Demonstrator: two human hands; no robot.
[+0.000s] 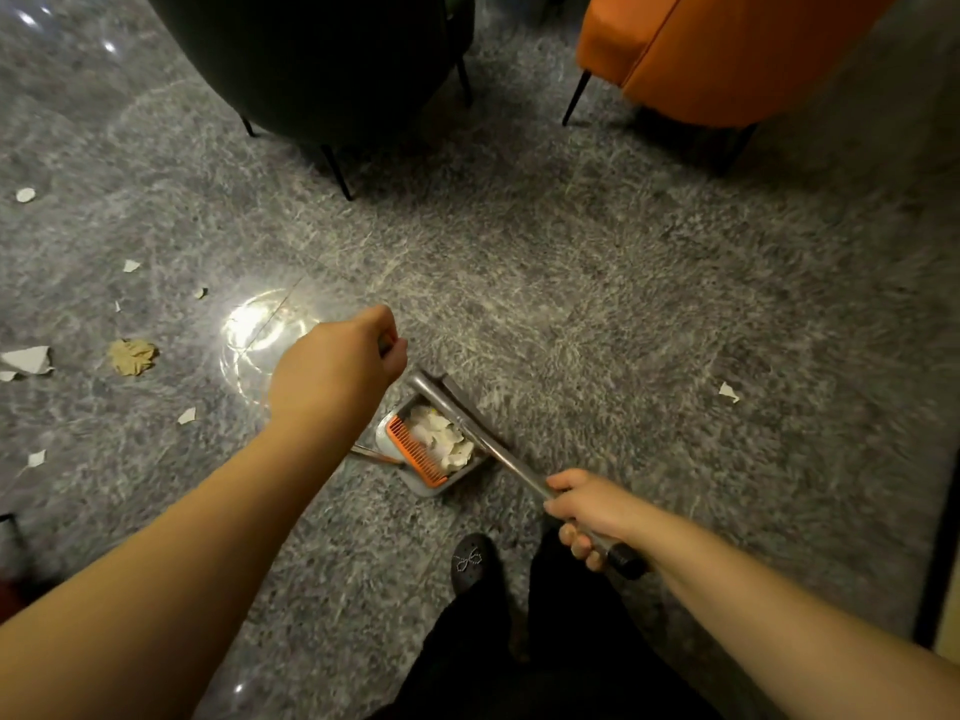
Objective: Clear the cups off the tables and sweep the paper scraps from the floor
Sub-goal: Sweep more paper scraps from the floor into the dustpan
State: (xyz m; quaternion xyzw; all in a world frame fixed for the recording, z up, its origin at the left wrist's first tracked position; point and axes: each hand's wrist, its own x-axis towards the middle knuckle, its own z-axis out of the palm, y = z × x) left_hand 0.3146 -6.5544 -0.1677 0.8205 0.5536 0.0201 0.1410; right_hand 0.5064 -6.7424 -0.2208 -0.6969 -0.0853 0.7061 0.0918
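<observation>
In dustpan (441, 480): crumpled, seemingly white scraps (441, 433)

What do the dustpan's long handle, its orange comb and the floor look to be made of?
The handle looks like bare metal tubing: silvery, with a dull sheen. The orange comb is probably moulded plastic: uniform colour, even teeth. The floor seems polished stone or stone-look tile: grey veining and a mirror-like lamp glare.

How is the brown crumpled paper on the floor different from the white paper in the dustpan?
The brown crumpled paper is tan and lies loose on the floor, left of the left hand. The white paper is pale and already sits inside the dustpan, beside its orange comb. The brown one is a single wad; the white looks like a pile. Both are crumpled.
</observation>
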